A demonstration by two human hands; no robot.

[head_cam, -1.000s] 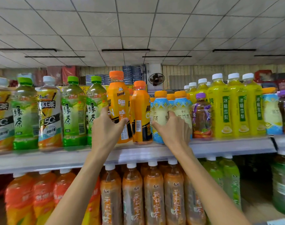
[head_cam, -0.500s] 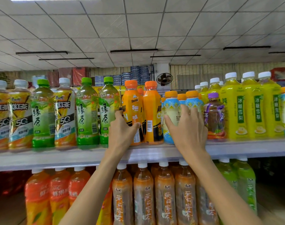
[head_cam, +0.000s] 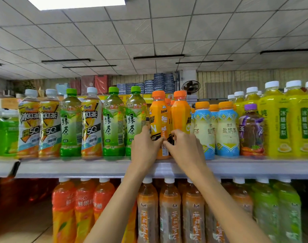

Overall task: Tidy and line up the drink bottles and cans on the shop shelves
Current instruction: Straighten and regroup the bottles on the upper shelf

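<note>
Two orange energy-drink bottles with orange caps stand side by side on the top shelf (head_cam: 97, 170), the left one (head_cam: 159, 118) and the right one (head_cam: 180, 114). My left hand (head_cam: 144, 148) grips the lower part of the left orange bottle. My right hand (head_cam: 184, 149) has its fingers around the base of the right orange bottle, thumbs of both hands nearly touching. Green tea bottles (head_cam: 134, 120) stand just left of them. Blue-and-cream milk tea bottles (head_cam: 226, 130) stand just right.
Iced tea bottles (head_cam: 91, 123), a purple-capped bottle (head_cam: 251, 130) and yellow pear-drink bottles (head_cam: 283, 123) fill the same shelf. Below it stand rows of orange juice (head_cam: 83, 207), brown tea (head_cam: 170, 214) and green bottles (head_cam: 288, 211).
My right hand left the milk tea bottle and moved left to the right orange bottle. My left hand stays on the left orange bottle. The view shifted, so the bottles sit further right.
</note>
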